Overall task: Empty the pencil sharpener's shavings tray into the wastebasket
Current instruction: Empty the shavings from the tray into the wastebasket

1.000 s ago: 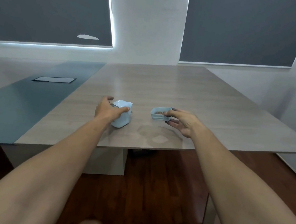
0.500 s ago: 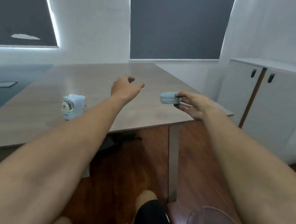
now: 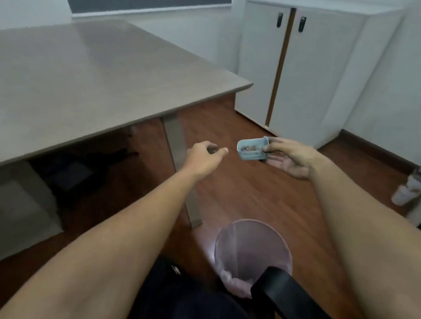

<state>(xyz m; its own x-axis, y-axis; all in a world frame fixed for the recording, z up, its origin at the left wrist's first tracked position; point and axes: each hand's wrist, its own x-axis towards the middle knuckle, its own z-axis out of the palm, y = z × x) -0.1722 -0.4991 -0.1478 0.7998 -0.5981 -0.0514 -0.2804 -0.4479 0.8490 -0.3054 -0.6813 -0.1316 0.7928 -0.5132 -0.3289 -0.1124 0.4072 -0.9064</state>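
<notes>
My right hand [image 3: 290, 157] grips a small pale blue shavings tray [image 3: 250, 149] by its end, held out in the air over the wooden floor, with brown shavings showing inside it. My left hand [image 3: 204, 157] hovers empty just left of the tray, fingers loosely apart. A translucent pink wastebasket [image 3: 252, 255] stands on the floor below and nearer to me, with some scraps at its bottom. The pencil sharpener is out of view.
A large grey table [image 3: 74, 76] fills the left, its metal leg [image 3: 176, 159] running down toward the wastebasket. A white cabinet [image 3: 307, 72] stands against the far wall. A black chair armrest [image 3: 299, 306] crosses the wastebasket's near rim. A white bottle [image 3: 413, 187] sits at right.
The view has swung right and down from the table. My right hand carried the tray off the table over the floor; my left hand let go of the sharpener, which dropped out of view.
</notes>
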